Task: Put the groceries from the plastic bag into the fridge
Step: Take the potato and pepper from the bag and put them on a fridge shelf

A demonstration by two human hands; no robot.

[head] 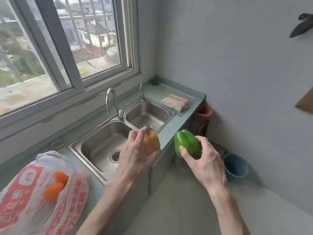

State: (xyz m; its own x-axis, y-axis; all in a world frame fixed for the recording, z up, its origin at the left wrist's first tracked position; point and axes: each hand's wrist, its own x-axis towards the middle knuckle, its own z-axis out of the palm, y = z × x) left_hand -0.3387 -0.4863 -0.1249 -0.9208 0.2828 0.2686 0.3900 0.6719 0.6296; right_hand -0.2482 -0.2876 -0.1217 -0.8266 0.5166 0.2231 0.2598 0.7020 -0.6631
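My left hand [135, 150] grips a yellow-orange bell pepper [152, 142] above the front edge of the sink. My right hand [202, 160] holds a green bell pepper [186, 143] in the air, just past the counter's front edge and over the floor. A white plastic bag [33, 192] with red print lies on the counter at the lower left. Two orange items [54, 189] show through its opening. No fridge appears in the head view.
A steel double sink [101, 143] with a curved tap [112, 102] is set in the counter under a window. A folded cloth [175, 102] lies at the counter's far end. A blue bucket [235, 165] stands on the floor by the wall.
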